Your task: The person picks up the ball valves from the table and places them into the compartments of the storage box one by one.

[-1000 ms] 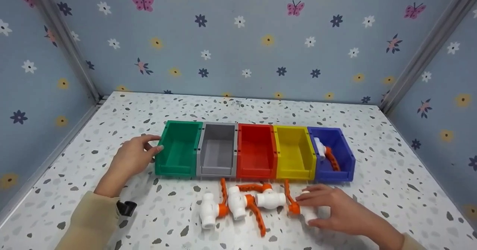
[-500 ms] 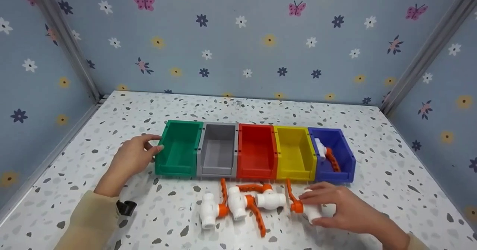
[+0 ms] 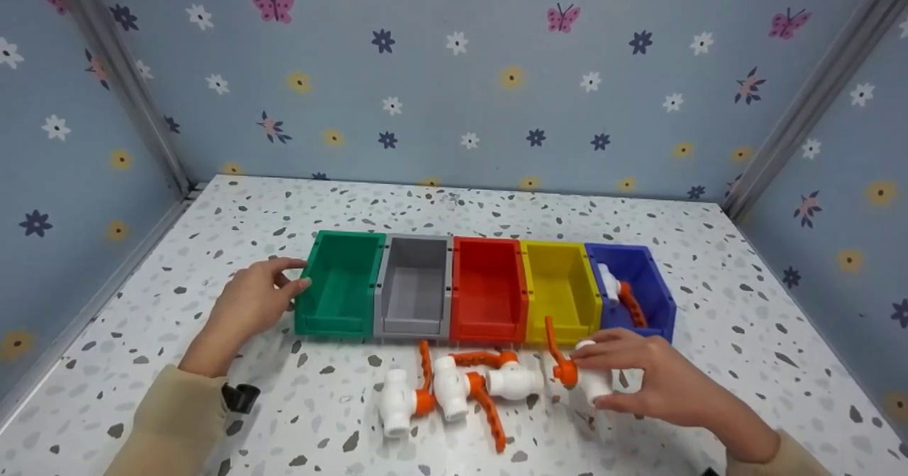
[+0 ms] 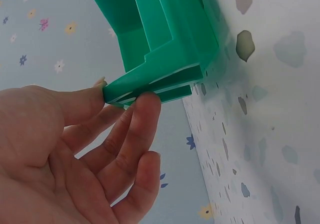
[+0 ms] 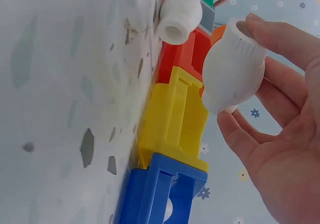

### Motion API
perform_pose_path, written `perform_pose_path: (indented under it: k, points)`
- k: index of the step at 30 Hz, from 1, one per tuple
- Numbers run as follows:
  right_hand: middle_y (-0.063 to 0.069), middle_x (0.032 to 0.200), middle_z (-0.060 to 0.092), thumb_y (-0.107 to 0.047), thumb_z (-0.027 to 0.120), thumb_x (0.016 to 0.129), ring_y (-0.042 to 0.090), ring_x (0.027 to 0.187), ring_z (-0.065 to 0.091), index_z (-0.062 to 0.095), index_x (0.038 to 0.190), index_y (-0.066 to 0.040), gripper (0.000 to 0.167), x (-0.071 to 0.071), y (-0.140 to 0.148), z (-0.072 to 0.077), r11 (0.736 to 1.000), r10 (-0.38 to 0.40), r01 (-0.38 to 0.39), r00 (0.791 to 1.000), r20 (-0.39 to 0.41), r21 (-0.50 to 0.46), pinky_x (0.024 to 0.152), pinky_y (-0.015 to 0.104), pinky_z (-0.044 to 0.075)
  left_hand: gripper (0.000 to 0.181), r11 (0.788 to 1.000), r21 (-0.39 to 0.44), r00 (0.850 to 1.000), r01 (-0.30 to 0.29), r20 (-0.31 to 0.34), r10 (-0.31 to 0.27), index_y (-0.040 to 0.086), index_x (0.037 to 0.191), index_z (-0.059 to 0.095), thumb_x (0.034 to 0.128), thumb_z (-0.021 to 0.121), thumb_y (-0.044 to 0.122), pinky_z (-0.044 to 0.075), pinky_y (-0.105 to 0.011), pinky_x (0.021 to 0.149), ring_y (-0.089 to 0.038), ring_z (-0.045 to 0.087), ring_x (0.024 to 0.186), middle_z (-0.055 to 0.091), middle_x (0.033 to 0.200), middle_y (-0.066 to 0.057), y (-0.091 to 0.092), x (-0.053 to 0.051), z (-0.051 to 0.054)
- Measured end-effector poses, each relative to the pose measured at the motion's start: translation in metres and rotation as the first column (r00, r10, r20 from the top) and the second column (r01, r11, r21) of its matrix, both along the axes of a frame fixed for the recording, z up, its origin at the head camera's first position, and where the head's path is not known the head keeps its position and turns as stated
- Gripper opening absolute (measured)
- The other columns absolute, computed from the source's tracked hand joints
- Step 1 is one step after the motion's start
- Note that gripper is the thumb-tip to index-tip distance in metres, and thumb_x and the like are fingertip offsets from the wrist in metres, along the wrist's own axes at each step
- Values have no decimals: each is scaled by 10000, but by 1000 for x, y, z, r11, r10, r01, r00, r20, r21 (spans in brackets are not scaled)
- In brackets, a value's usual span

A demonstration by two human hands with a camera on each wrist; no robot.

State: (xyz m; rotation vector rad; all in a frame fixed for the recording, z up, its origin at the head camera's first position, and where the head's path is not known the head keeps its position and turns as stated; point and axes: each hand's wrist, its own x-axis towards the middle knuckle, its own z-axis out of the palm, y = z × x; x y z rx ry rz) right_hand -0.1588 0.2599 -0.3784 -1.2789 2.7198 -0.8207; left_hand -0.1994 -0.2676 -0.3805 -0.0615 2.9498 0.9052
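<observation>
My right hand (image 3: 656, 380) pinches a white ball valve (image 3: 594, 380) with an orange lever, thumb at one end and fingers at the other. In the right wrist view this valve (image 5: 232, 69) hangs clear of the tabletop, in front of the yellow bin (image 3: 560, 284). My left hand (image 3: 255, 295) holds the side edge of the green bin (image 4: 165, 39) between thumb and fingers. Several more white valves with orange levers lie before the bins, such as the leftmost valve (image 3: 396, 401). Another valve (image 3: 610, 284) rests inside the blue bin (image 3: 656, 284).
The green, grey (image 3: 415, 288), red (image 3: 489, 288), yellow and blue bins stand side by side in one row. Speckled tabletop (image 3: 454, 210) surrounds them. Patterned panels (image 3: 454, 72) enclose the back and both sides.
My right hand has lifted the ball valve off the tabletop, bringing it slightly toward the bins. The left hand stays in place on the green bin.
</observation>
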Motion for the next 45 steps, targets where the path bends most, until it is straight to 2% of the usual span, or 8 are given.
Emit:
perform_pose_path:
  k: [11,18,25,29,33,38,45]
  points:
    - [-117,1210,680,-299,835,828,207,1173,604,727,1240,-215,434,-21,-2,6,999,-40,38,996,-81,-19,911,508,511,477,1000,-6,1000,8,6,-8,38,1457,472,1044,549,263,490,-366,653,-270,676,883,633,1107,-198,0,-1,1]
    - [-99,1213,685,-217,875,775,233,1184,607,744,1208,-176,454,-36,-4,2,997,-58,51,991,-123,-56,934,525,489,476,1000,0,1000,6,4,-6,39,1457,472,1042,551,259,486,-364,654,-263,670,872,632,1098,-198,0,0,2]
    - [-80,1213,689,-290,872,776,255,1186,612,747,1198,-143,464,-49,-5,-3,997,-67,60,985,-161,-45,964,536,470,477,1000,6,1000,5,9,-5,39,1460,467,1045,547,260,489,-364,656,-269,669,882,625,1101,-197,0,0,1]
    - [-60,1199,699,-268,881,764,268,1182,614,750,1189,-126,467,-58,-5,-2,997,-66,59,981,-182,-45,974,532,462,477,1000,-1,1000,5,5,-5,39,1459,467,1045,546,263,488,-365,653,-268,663,874,626,1101,-197,-1,-1,0]
    - [-32,1207,699,-241,876,776,283,1189,606,745,1199,-123,459,-65,-7,-1,997,-72,70,983,-166,-17,968,524,470,479,1000,-3,1000,12,-2,-12,35,1459,467,1045,547,262,486,-364,648,-265,671,869,630,1103,-199,-1,-1,0]
    - [-27,1243,681,-258,847,812,284,1239,570,730,1229,-144,447,-71,-13,2,993,-106,111,988,-110,41,1008,533,438,479,1000,1,1000,7,1,-7,35,1459,465,1045,546,261,487,-365,650,-261,664,865,628,1102,-196,0,-2,0]
    - [-19,1257,669,-201,820,827,284,1277,539,741,1206,-184,387,-82,-25,3,985,-146,148,989,-30,93,1044,560,393,485,1000,3,1000,5,7,-5,37,1460,465,1043,550,269,484,-358,645,-262,668,875,626,1091,-191,-1,-1,-1]
